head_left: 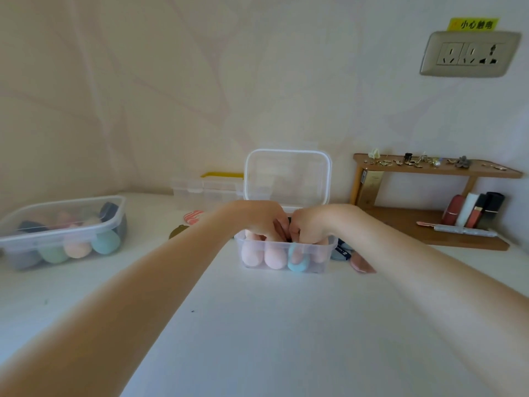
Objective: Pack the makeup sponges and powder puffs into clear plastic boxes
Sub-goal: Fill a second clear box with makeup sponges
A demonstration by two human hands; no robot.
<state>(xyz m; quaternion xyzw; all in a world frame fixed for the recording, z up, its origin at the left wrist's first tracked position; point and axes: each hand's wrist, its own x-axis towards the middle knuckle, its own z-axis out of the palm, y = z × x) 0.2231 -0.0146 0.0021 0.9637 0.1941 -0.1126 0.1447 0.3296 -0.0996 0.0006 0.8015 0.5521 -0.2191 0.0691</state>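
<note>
hands: left hand and right hand curled down inside open clear box mid-desk, grip unclear | contents: pink, blue sponges | risk: pushing may slide box or pop sponges out

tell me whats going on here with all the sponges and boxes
A person is packing makeup sponges into a clear plastic box at the middle of the white table. Its hinged lid stands open. Both the left hand and right hand reach inside, fingers curled among the sponges; what each holds is hidden. Pink sponges and a teal sponge show through the front wall. A second box, on the left, already holds sponges. A few puffs still lie on the table.
</note>
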